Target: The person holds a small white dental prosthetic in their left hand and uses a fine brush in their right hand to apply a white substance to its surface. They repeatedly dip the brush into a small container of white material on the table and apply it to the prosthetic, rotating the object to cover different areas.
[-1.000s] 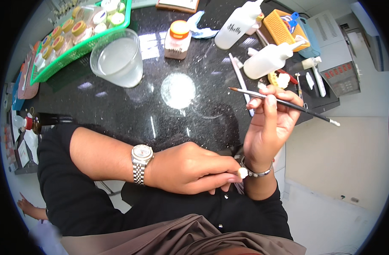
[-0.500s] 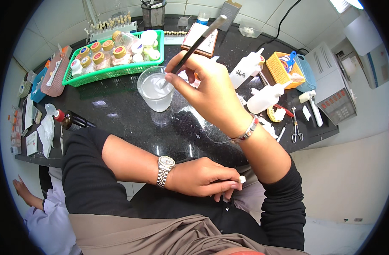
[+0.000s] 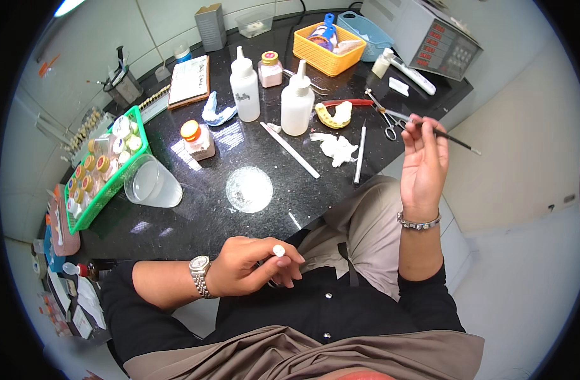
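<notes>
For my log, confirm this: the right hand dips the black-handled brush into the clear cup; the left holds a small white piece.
Not dipping: the head view shows the right hand holding the black-handled brush up, away from the clear cup. The left hand does hold a small white piece.

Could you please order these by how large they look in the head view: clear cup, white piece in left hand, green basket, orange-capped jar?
1. Green basket
2. Clear cup
3. Orange-capped jar
4. White piece in the left hand
</notes>
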A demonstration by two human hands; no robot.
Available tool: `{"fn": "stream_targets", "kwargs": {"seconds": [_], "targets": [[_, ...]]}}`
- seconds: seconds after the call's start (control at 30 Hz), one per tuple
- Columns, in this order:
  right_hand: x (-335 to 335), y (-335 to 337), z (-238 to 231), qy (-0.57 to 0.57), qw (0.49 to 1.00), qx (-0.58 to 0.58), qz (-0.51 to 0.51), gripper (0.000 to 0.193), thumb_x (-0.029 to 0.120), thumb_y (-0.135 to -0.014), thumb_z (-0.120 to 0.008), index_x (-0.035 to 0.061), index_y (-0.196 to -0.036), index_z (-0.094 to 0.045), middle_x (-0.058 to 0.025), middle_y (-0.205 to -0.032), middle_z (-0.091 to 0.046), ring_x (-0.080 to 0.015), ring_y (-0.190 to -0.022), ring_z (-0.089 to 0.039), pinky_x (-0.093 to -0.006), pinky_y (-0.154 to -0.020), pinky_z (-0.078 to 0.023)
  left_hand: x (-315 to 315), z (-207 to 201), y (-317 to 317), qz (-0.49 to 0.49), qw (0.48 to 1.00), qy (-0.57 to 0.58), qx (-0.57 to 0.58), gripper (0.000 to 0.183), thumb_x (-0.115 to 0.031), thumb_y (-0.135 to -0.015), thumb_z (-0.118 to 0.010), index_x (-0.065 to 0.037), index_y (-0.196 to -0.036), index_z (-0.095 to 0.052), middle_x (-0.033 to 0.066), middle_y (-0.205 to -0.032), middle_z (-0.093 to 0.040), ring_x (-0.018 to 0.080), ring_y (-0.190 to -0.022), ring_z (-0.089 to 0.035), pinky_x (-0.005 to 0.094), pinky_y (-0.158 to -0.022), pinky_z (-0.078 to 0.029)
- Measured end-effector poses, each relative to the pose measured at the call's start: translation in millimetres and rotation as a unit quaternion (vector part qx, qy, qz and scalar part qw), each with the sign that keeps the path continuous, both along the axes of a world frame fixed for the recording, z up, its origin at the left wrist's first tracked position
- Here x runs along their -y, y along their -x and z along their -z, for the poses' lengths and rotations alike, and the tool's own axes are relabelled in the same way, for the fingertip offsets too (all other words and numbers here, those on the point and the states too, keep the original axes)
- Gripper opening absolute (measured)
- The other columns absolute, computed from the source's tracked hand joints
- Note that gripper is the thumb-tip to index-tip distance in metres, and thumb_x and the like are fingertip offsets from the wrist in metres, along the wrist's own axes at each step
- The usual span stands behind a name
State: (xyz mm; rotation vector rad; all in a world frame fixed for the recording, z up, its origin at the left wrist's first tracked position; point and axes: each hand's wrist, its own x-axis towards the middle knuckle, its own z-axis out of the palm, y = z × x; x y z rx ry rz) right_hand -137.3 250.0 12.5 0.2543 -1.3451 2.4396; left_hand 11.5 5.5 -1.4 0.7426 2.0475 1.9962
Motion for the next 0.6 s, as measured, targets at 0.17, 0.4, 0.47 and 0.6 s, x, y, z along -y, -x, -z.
{"fn": "stream_targets", "kwargs": {"seconds": [0.17,0.4,0.47,0.6], "targets": [[-10,-14,45,-0.144,0.989,-0.004,0.014,0.01,0.003,-0.087,-0.049,0.0,-0.096,-0.049,-0.0128,-0.093,-0.058,-0.0148,-0.079,-0.059,-0.0259,-0.073,-0.05,1,1,-1,-0.008,1.0,-0.003,0.019,0.014,0.0,-0.087,-0.044,0.003,-0.093,-0.056,0.0106,-0.075,-0.065,0.0166,-0.065,-0.066,0.0234,-0.056,-0.052],[-3,-24,58,-0.204,0.977,-0.056,0.021,0.012,-0.003,-0.083,-0.052,-0.0022,-0.095,-0.049,-0.0119,-0.094,-0.057,-0.0143,-0.08,-0.059,-0.0248,-0.074,-0.049,3,3,0,0.012,1.0,-0.008,-0.002,0.015,0.001,-0.088,-0.041,0.005,-0.094,-0.055,0.0125,-0.076,-0.065,0.0189,-0.067,-0.066,0.0259,-0.058,-0.054],[-1,-25,60,-0.225,0.971,-0.072,0.022,0.012,-0.004,-0.083,-0.052,-0.0027,-0.094,-0.05,-0.0114,-0.095,-0.056,-0.0143,-0.079,-0.059,-0.0245,-0.075,-0.049,3,3,1,0.015,1.0,-0.01,-0.002,0.016,0.0,-0.088,-0.041,0.005,-0.094,-0.055,0.0127,-0.076,-0.065,0.019,-0.067,-0.066,0.0258,-0.057,-0.054],[-2,-22,66,-0.275,0.958,-0.084,0.013,0.011,-0.005,-0.083,-0.052,-0.0031,-0.093,-0.051,-0.0105,-0.094,-0.055,-0.0141,-0.079,-0.059,-0.0243,-0.074,-0.049,2,3,2,0.014,1.0,-0.008,-0.001,0.016,0.0,-0.088,-0.04,0.004,-0.093,-0.055,0.0128,-0.076,-0.065,0.0191,-0.067,-0.066,0.0255,-0.056,-0.054]]}}
